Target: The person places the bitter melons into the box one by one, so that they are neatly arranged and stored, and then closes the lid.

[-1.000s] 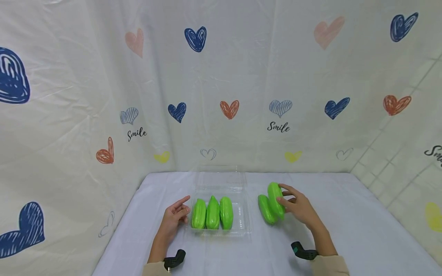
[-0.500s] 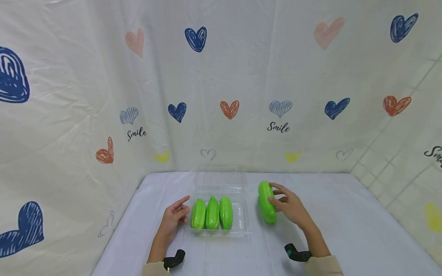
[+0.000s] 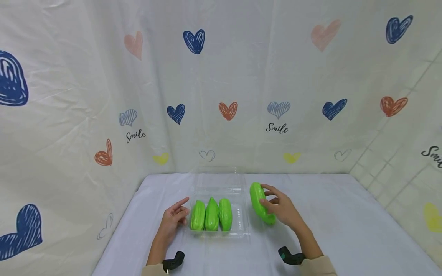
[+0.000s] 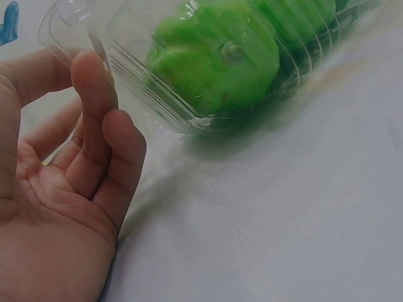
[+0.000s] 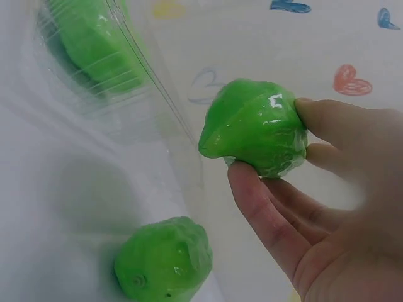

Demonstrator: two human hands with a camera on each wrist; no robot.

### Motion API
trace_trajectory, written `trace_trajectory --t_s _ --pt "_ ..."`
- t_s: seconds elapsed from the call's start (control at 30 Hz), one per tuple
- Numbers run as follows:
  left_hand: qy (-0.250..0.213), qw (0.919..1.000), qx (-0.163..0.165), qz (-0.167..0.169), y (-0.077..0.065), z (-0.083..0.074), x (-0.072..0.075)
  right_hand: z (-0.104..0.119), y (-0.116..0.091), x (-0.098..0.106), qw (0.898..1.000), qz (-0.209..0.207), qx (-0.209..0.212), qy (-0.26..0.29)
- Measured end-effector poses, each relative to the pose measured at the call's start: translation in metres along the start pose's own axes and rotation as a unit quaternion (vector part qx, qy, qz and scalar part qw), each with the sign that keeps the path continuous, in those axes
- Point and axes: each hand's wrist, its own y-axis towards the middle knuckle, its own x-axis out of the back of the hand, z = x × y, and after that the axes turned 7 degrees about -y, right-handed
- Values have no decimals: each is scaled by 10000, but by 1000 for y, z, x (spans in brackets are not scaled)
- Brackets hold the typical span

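My right hand [image 3: 281, 209] holds a glossy green, ridged, elongated fruit [image 3: 257, 197] upright, thumb on one side and fingers on the other. In the right wrist view this fruit's pointed tip [image 5: 217, 141] faces the camera, raised off the cloth. Below it another such fruit [image 5: 167, 261] lies on the table. Three more green fruits [image 3: 211, 214] stand side by side in a clear plastic box [image 3: 241, 220], filling its left and middle. My left hand [image 3: 170, 222] is beside the box's left wall, index finger extended, other fingers loosely bent, fingertips right at the plastic rim [image 4: 116, 69].
The box's clear lid [image 3: 221, 180] stands open at the back, hinged to the far edge. A white cloth covers the table [image 3: 331, 218]. Behind it hangs a white curtain [image 3: 248, 76] printed with hearts.
My right hand has moved left with its fruit, from the right of the fruit on the table to over its left side, nearer the box. My left hand has stayed in place.
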Motion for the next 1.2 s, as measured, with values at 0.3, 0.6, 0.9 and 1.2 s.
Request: trace_trajectory --t_s 0.3,0.6,0.9,1.2 --pt "-54 10000 -52 0 0 0 0 9 -1 -13 9995 82 228 208" --pt "-59 9999 -139 9 1 2 1 16 -3 -24 9987 129 415 277" --pt "-81 9999 -116 78 1 1 0 20 -3 -35 9990 82 286 326" --pt "-91 9999 -70 83 1 2 1 25 -3 -44 9990 -61 139 412"
